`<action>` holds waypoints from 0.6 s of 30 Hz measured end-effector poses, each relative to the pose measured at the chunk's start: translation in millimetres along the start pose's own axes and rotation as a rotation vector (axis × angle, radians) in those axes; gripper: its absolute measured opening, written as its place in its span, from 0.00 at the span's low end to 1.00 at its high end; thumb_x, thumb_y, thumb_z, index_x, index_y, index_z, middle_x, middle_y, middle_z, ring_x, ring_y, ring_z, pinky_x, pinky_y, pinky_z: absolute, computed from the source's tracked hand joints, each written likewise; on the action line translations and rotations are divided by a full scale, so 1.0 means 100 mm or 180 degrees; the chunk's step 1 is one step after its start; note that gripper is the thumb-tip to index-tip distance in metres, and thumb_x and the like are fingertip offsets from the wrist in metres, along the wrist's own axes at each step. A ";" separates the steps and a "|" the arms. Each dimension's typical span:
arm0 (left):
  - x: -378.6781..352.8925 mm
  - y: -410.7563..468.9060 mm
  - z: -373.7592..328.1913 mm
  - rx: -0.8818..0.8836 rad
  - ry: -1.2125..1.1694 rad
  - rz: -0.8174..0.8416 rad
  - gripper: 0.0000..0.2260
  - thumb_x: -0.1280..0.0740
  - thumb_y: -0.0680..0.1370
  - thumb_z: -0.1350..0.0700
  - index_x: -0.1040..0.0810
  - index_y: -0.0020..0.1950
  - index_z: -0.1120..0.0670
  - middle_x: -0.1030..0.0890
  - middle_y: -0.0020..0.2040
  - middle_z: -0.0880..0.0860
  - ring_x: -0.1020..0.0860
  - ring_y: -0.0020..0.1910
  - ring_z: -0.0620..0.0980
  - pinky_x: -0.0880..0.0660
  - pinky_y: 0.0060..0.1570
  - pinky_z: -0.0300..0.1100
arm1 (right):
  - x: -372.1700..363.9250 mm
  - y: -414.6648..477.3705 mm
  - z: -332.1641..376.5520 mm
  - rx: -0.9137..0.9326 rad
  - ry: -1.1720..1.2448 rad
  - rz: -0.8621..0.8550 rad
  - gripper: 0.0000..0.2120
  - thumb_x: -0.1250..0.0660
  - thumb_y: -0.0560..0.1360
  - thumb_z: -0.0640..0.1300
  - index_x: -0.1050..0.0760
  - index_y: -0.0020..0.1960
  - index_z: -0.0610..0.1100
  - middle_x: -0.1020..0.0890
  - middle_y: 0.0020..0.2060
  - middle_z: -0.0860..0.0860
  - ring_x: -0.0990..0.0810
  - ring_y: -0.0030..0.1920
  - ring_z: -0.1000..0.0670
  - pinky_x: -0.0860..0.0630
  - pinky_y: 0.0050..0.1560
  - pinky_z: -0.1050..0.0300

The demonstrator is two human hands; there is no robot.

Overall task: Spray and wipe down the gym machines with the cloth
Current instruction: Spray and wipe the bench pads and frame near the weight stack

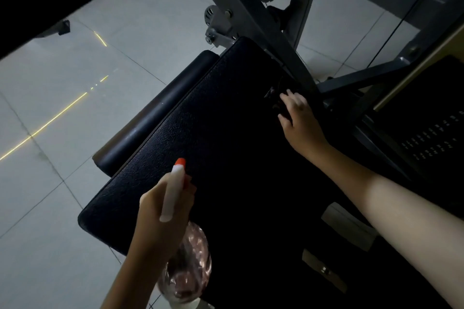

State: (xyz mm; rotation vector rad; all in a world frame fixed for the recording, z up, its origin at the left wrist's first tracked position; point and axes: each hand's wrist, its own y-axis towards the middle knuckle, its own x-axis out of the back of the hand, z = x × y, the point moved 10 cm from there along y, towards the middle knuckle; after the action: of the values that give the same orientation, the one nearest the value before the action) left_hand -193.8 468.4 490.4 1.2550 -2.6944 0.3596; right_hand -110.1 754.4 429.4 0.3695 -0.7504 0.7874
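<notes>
The left hand (160, 211) grips the spray bottle (187, 268) over the black pad (200, 133), the right hand (300, 120) seemingly clutches the dark cloth (275, 99) at the pad's far end; best to mist lightly, then drag the cloth back in overlapping strokes.

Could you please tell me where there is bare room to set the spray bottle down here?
The middle of the pad is bare, between the left hand with the spray bottle and the right hand. The floor tiles left of the roller are open too. It is crowded by the frame bars at the right hand.
</notes>
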 end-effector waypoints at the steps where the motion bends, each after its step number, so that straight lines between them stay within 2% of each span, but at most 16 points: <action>1: 0.00 -0.01 0.01 -0.0017 -0.0024 -0.0034 0.21 0.33 0.75 0.47 0.26 0.39 0.67 0.20 0.32 0.45 0.23 0.33 0.37 0.26 0.36 0.30 | 0.02 0.06 -0.01 0.0034 -0.0048 0.0016 0.22 0.42 0.80 0.38 0.39 0.73 0.38 0.42 0.74 0.43 0.48 0.75 0.46 0.47 0.70 0.60; 2: 0.00 -0.01 0.01 -0.0032 -0.0080 -0.0036 0.23 0.34 0.73 0.45 0.26 0.40 0.68 0.20 0.34 0.42 0.23 0.35 0.36 0.27 0.39 0.27 | 0.05 0.14 -0.03 0.0019 -0.0061 -0.0039 0.22 0.41 0.79 0.37 0.38 0.73 0.37 0.41 0.74 0.42 0.46 0.75 0.45 0.47 0.70 0.60; 4: 0.01 -0.01 0.01 -0.0030 -0.0145 -0.0086 0.29 0.36 0.67 0.39 0.26 0.40 0.68 0.19 0.35 0.43 0.22 0.37 0.37 0.25 0.43 0.30 | 0.14 0.36 -0.04 -0.0167 0.0004 -0.0349 0.21 0.41 0.79 0.36 0.37 0.71 0.36 0.39 0.73 0.40 0.43 0.74 0.43 0.46 0.71 0.58; 5: 0.04 -0.01 0.02 -0.0046 -0.0130 -0.0133 0.29 0.36 0.66 0.39 0.25 0.41 0.68 0.19 0.35 0.48 0.21 0.38 0.41 0.23 0.45 0.36 | 0.17 0.47 -0.02 -0.0305 0.0067 -0.0533 0.21 0.40 0.78 0.35 0.36 0.71 0.35 0.38 0.73 0.39 0.42 0.74 0.43 0.46 0.71 0.57; 7: 0.07 -0.01 0.00 -0.0102 -0.0080 -0.0207 0.29 0.35 0.67 0.39 0.25 0.42 0.68 0.21 0.38 0.61 0.21 0.38 0.58 0.24 0.48 0.53 | 0.15 0.64 0.05 -0.0501 0.0109 -0.0695 0.22 0.40 0.78 0.35 0.37 0.72 0.35 0.38 0.73 0.38 0.42 0.74 0.43 0.47 0.71 0.57; 8: 0.07 -0.02 -0.01 -0.0089 -0.0074 -0.0226 0.30 0.35 0.68 0.39 0.26 0.42 0.70 0.23 0.39 0.66 0.23 0.38 0.65 0.24 0.48 0.57 | 0.11 0.68 0.12 -0.0480 0.0047 -0.0666 0.23 0.40 0.78 0.35 0.38 0.72 0.35 0.39 0.73 0.39 0.42 0.74 0.43 0.48 0.71 0.58; 9: 0.06 -0.02 -0.01 -0.0058 -0.0099 -0.0228 0.31 0.34 0.69 0.39 0.28 0.42 0.71 0.24 0.39 0.67 0.23 0.38 0.66 0.24 0.47 0.59 | 0.05 0.69 0.21 -0.0347 0.0004 -0.0593 0.24 0.40 0.78 0.35 0.39 0.73 0.35 0.39 0.73 0.39 0.43 0.74 0.43 0.48 0.71 0.58; 10: 0.06 -0.02 0.00 -0.0022 -0.0144 -0.0223 0.32 0.33 0.70 0.39 0.28 0.43 0.72 0.23 0.38 0.64 0.23 0.37 0.63 0.24 0.46 0.56 | -0.01 0.65 0.30 -0.0106 -0.0007 -0.0485 0.24 0.39 0.77 0.35 0.39 0.72 0.35 0.38 0.73 0.39 0.42 0.74 0.42 0.48 0.71 0.59; 11: 0.05 -0.03 0.00 0.0022 -0.0164 -0.0235 0.31 0.31 0.71 0.40 0.28 0.43 0.72 0.21 0.34 0.57 0.22 0.36 0.54 0.24 0.44 0.50 | -0.10 0.55 0.41 0.0216 -0.0004 -0.0341 0.24 0.38 0.76 0.34 0.38 0.72 0.34 0.37 0.72 0.39 0.41 0.74 0.42 0.47 0.71 0.60; 12: 0.07 -0.03 0.03 0.0054 -0.0161 -0.0303 0.29 0.30 0.71 0.40 0.26 0.41 0.69 0.21 0.32 0.49 0.22 0.36 0.45 0.24 0.44 0.46 | -0.18 0.40 0.49 0.0527 -0.0029 -0.0145 0.24 0.37 0.76 0.34 0.36 0.71 0.35 0.36 0.71 0.39 0.40 0.73 0.42 0.47 0.71 0.60; 13: 0.09 -0.04 0.05 0.0074 -0.0149 -0.0345 0.24 0.30 0.69 0.40 0.24 0.38 0.63 0.21 0.32 0.45 0.24 0.36 0.42 0.25 0.44 0.45 | -0.26 0.24 0.53 0.0760 -0.0090 0.0099 0.25 0.37 0.75 0.34 0.35 0.71 0.36 0.35 0.72 0.41 0.41 0.73 0.43 0.47 0.71 0.61; 14: 0.09 -0.05 0.07 0.0114 -0.0151 -0.0368 0.20 0.32 0.68 0.39 0.23 0.36 0.56 0.21 0.33 0.46 0.24 0.37 0.45 0.25 0.45 0.49 | -0.31 0.09 0.53 0.0913 -0.0168 0.0343 0.25 0.37 0.76 0.34 0.35 0.72 0.38 0.36 0.72 0.43 0.41 0.74 0.45 0.48 0.70 0.62; 15: 0.09 -0.04 0.08 0.0147 -0.0159 -0.0366 0.19 0.34 0.67 0.39 0.24 0.34 0.55 0.21 0.33 0.50 0.24 0.37 0.49 0.24 0.45 0.53 | -0.33 0.00 0.48 0.0996 -0.0244 0.0508 0.24 0.37 0.76 0.35 0.35 0.72 0.39 0.36 0.72 0.44 0.42 0.74 0.46 0.48 0.70 0.62; 17: 0.09 -0.04 0.09 0.0130 -0.0120 -0.0329 0.24 0.35 0.68 0.38 0.25 0.36 0.61 0.22 0.36 0.62 0.23 0.36 0.56 0.24 0.47 0.59 | -0.24 -0.01 0.36 0.0927 -0.0317 0.0521 0.23 0.37 0.77 0.36 0.35 0.71 0.39 0.35 0.72 0.44 0.40 0.73 0.45 0.45 0.71 0.58; 18: 0.10 -0.03 0.07 0.0105 -0.0102 -0.0337 0.27 0.35 0.69 0.37 0.25 0.37 0.64 0.23 0.36 0.64 0.23 0.36 0.58 0.24 0.47 0.59 | -0.18 0.06 0.32 0.0852 -0.0340 0.0372 0.23 0.37 0.76 0.36 0.34 0.70 0.38 0.34 0.71 0.42 0.39 0.73 0.43 0.43 0.72 0.54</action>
State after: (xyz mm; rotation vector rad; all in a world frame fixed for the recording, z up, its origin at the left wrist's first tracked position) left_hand -197.9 457.2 486.0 1.4177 -2.6450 0.3752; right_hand -137.6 731.3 438.4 0.6165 -0.7731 0.9880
